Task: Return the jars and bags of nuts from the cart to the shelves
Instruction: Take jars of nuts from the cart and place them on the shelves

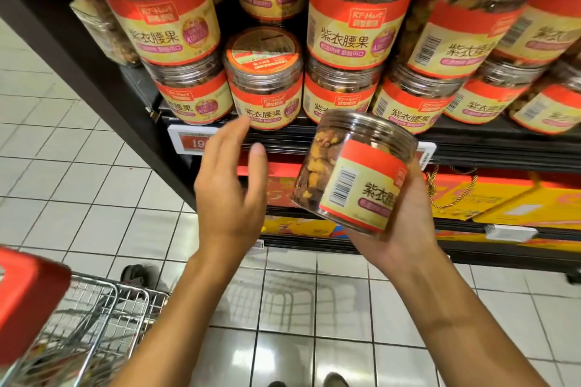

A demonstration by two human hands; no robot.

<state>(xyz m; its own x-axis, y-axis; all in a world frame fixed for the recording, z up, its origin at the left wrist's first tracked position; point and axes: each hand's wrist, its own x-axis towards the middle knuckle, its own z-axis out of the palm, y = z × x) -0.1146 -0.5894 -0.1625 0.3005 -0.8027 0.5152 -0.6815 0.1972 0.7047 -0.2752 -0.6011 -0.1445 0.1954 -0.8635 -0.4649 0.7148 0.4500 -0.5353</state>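
We hold the jar of nuts (355, 173) tilted in our right hand (405, 220), fingers curled round it, just below the shelf (471, 143) edge. Our left hand (229, 185) hovers empty, fingers loosely spread, before that shelf. The white floor tiles (78, 173) and wire cart (103, 317) lie below it.

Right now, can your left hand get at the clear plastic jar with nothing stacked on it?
Probably yes: the left hand is open and empty, fingertips right at that red-labelled clear plastic jar, nothing between.
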